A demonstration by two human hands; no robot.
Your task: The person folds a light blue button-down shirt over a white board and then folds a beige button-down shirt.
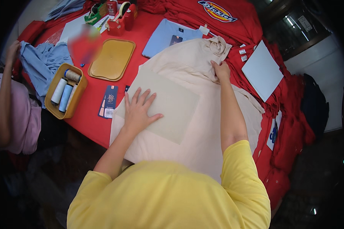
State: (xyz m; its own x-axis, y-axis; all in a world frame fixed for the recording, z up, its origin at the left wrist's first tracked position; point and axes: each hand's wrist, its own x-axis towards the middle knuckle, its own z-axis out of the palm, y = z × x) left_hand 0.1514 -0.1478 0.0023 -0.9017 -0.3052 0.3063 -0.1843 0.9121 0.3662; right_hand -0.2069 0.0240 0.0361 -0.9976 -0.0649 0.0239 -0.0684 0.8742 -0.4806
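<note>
A cream garment [187, 57] lies spread over the red-covered table in front of me. On it rests a flat, pale grey-beige board [176, 107], set at a slant. My left hand [138, 114] lies on the board's left part, fingers spread. Farther off to the right, my right hand [221, 71] has its thumb and fingers closed on the cream fabric near a bunched, folded part. The palm side of that hand is hidden.
Left of the garment are a yellow box [67, 91] of thread spools, tan trays [112, 59] and dark hang tags [109, 101]. A folded blue shirt [168, 36] lies beyond. To the right, a white board [262, 70] leans on red garments. At left, a person [17, 110] handles blue cloth [42, 65].
</note>
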